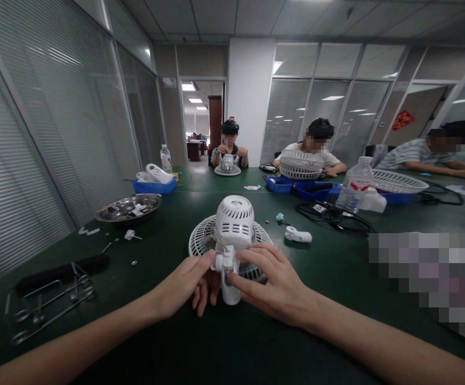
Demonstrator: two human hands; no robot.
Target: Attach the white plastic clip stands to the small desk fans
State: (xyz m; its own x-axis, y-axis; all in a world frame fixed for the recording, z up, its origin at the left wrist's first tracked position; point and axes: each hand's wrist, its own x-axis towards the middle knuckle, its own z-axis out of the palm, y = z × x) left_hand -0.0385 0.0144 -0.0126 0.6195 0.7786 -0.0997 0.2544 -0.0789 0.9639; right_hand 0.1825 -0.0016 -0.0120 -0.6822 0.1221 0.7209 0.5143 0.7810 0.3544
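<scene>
Fan housing (235,216): white plastic, smooth; bowl (114,209): shiny metal.

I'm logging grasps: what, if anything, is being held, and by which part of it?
The fan, by its neck, between the fingers of the left hand and right hand.

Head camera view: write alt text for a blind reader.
Two bare hands, left and right, grip the neck of a white fan resting on its round grille on a green table. A metal bowl and spring clamp lie to the left; three people sit beyond.
</scene>
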